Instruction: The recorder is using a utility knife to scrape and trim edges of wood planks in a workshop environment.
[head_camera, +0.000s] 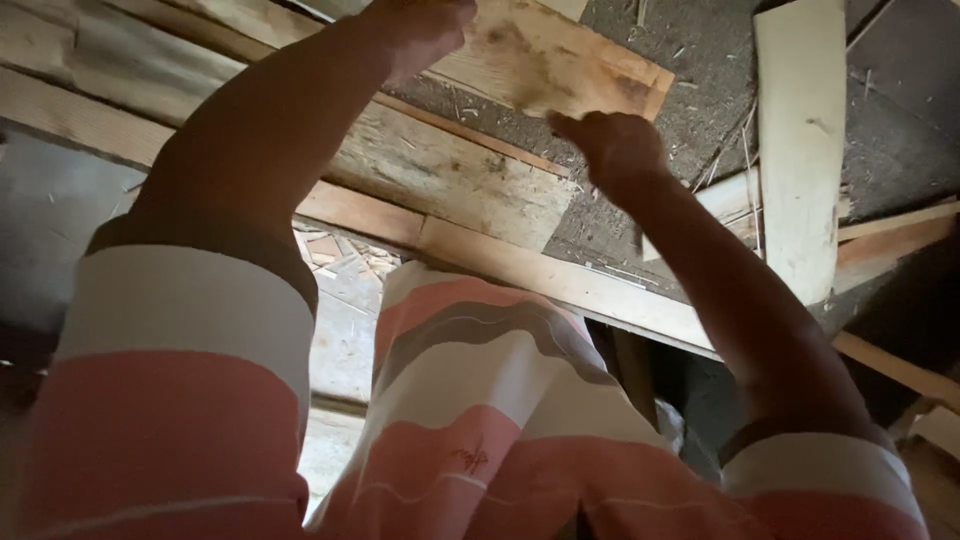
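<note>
Both my arms reach forward over a stack of rough wooden boards. My left hand (420, 30) grips the upper edge of a stained wooden plank (560, 60) near the top of the view. My right hand (612, 148) is closed in a fist just below that plank's lower right end, touching or nearly touching it; whether it holds anything I cannot tell. A wider weathered board (450, 170) lies under the plank. My striped pink, white and grey shirt (470, 400) fills the lower part of the view.
A pale upright board (800, 140) leans at the right on a dark gritty surface (700, 60) strewn with splinters. Long timbers (560, 275) run diagonally across the middle. More slats (900, 240) lie at the right; wood scraps (345, 265) show below.
</note>
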